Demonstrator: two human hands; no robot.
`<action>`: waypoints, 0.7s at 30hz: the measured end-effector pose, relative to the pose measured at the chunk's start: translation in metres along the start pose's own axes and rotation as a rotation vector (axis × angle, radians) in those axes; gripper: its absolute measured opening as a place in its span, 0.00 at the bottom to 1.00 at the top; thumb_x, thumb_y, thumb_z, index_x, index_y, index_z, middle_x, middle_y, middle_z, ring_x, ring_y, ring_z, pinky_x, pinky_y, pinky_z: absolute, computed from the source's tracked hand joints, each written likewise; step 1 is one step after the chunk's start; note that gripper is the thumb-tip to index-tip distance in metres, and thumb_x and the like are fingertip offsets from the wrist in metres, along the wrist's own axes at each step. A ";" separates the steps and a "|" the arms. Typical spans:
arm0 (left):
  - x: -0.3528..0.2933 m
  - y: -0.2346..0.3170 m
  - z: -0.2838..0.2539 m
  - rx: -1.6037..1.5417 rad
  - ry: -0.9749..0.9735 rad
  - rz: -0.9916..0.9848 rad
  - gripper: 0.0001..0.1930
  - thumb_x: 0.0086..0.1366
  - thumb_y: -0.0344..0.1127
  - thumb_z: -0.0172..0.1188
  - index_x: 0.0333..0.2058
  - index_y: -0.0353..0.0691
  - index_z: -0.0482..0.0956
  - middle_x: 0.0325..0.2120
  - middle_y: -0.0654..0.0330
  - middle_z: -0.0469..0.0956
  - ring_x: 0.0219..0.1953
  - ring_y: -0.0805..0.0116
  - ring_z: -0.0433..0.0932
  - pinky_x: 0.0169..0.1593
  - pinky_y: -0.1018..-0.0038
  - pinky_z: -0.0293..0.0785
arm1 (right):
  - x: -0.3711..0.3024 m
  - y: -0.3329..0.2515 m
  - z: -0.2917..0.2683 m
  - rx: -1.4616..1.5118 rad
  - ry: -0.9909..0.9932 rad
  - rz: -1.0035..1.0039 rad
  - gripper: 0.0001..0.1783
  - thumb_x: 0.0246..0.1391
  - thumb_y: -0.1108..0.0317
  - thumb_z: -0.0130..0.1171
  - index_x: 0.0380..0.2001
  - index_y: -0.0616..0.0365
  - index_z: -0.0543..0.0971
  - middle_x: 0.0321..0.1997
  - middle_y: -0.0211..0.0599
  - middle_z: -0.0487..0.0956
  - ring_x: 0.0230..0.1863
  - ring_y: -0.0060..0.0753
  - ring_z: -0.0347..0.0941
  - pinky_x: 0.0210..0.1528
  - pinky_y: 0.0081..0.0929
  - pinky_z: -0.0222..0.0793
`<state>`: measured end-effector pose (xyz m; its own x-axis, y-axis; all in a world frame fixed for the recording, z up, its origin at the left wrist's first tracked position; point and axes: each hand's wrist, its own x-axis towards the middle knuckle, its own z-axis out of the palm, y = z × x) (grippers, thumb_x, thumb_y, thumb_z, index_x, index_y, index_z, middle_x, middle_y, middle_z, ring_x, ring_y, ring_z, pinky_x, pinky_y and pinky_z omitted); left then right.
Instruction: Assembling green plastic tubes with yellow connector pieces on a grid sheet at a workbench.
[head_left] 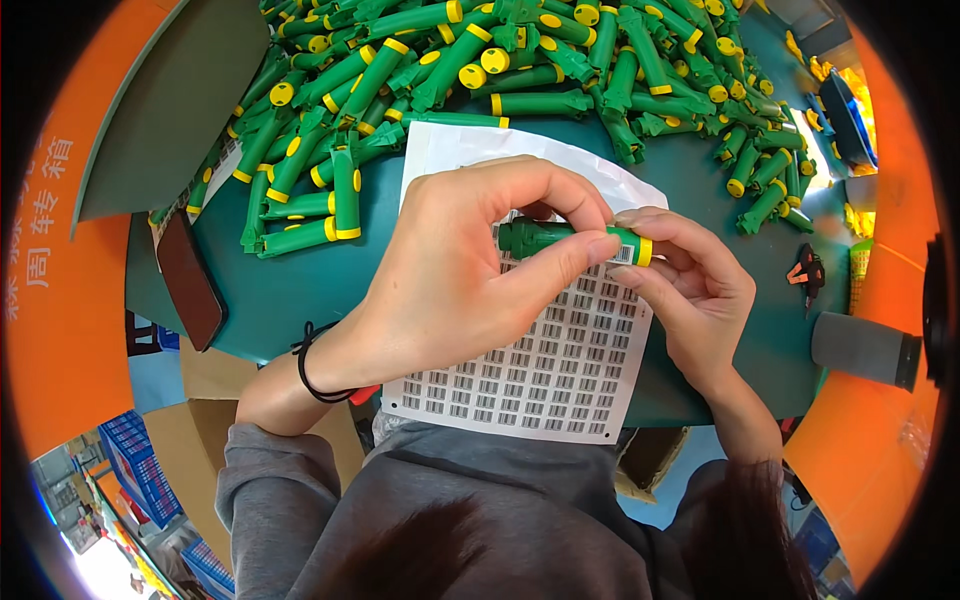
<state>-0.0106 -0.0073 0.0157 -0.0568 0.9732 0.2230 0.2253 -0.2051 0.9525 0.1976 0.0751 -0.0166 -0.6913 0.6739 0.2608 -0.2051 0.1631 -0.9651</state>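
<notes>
Both hands were up over the sticker sheet (560, 360), sharing one green tube w/ yellow cap (575, 240). Tube's long axis ran roughly left-right in the head view, near level, dark green nozzle end pointing to the person's left, yellow-banded end to the right. Left hand (470, 270) was closed around it in a pinch: thumb under, index curled over the top, covering the mid-body. Right hand (690, 285) pinched the yellow end, fingertips (625, 245) touching the left hand's thumb tip, so both grips met at about the same spot on the tube, near the cap end. Neither hand nearer than the other; both already on it. Tube sat above the sheet's upper part, lifted, not resting on it as far as I could tell. Whether a label was under the fingertips: hidden, couldn't tell. Sheet lay flat on the teal table (290, 290), btw the person's body and the pile of same green tubes (480, 60) at the far side, well apart from the hands. Dark phone (190, 280) lay at left table edge, grey cylinder (865, 350) at right edge, small black-red tool (808, 272) near it. Black hair band (315, 370) on left wrist.
</notes>
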 end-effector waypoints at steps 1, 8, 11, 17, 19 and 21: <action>-0.001 0.000 0.000 0.002 0.003 -0.007 0.04 0.61 0.24 0.65 0.35 0.32 0.81 0.36 0.58 0.83 0.41 0.74 0.79 0.49 0.76 0.74 | 0.000 0.001 0.000 0.004 -0.002 0.001 0.22 0.53 0.88 0.60 0.53 0.71 0.73 0.56 0.49 0.75 0.57 0.40 0.75 0.60 0.36 0.76; 0.000 -0.001 0.000 0.025 -0.004 0.011 0.04 0.61 0.24 0.66 0.35 0.32 0.81 0.36 0.58 0.83 0.40 0.75 0.79 0.49 0.76 0.75 | -0.001 -0.001 0.000 -0.029 -0.021 -0.028 0.21 0.53 0.88 0.60 0.52 0.69 0.75 0.56 0.49 0.75 0.57 0.40 0.75 0.60 0.36 0.76; 0.000 -0.002 0.000 0.032 0.002 0.022 0.04 0.61 0.24 0.66 0.35 0.32 0.81 0.36 0.59 0.83 0.40 0.75 0.79 0.48 0.76 0.75 | -0.001 0.000 0.001 -0.023 -0.020 -0.028 0.21 0.54 0.88 0.60 0.52 0.69 0.75 0.56 0.49 0.75 0.57 0.40 0.75 0.60 0.36 0.76; 0.000 -0.003 0.002 0.057 0.018 0.025 0.05 0.60 0.25 0.67 0.34 0.32 0.81 0.35 0.59 0.83 0.40 0.75 0.79 0.48 0.77 0.75 | -0.001 0.000 0.001 -0.022 -0.011 -0.011 0.21 0.54 0.88 0.60 0.52 0.70 0.75 0.57 0.49 0.75 0.57 0.40 0.75 0.61 0.36 0.76; 0.001 -0.004 0.003 0.054 0.015 0.001 0.06 0.60 0.26 0.68 0.34 0.32 0.81 0.35 0.59 0.83 0.40 0.75 0.80 0.48 0.77 0.75 | -0.002 -0.001 0.001 -0.028 -0.007 -0.005 0.21 0.54 0.88 0.60 0.52 0.70 0.75 0.57 0.49 0.75 0.57 0.40 0.75 0.61 0.36 0.75; 0.002 -0.003 0.004 -0.026 0.020 -0.081 0.06 0.60 0.27 0.68 0.33 0.33 0.81 0.34 0.60 0.83 0.39 0.75 0.80 0.47 0.77 0.75 | -0.002 -0.001 0.000 -0.019 -0.014 0.007 0.21 0.53 0.87 0.61 0.52 0.70 0.75 0.56 0.49 0.76 0.56 0.39 0.76 0.59 0.35 0.76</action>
<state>-0.0077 -0.0045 0.0124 -0.0930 0.9844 0.1492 0.1941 -0.1291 0.9724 0.1988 0.0737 -0.0161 -0.7020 0.6651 0.2546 -0.1873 0.1725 -0.9670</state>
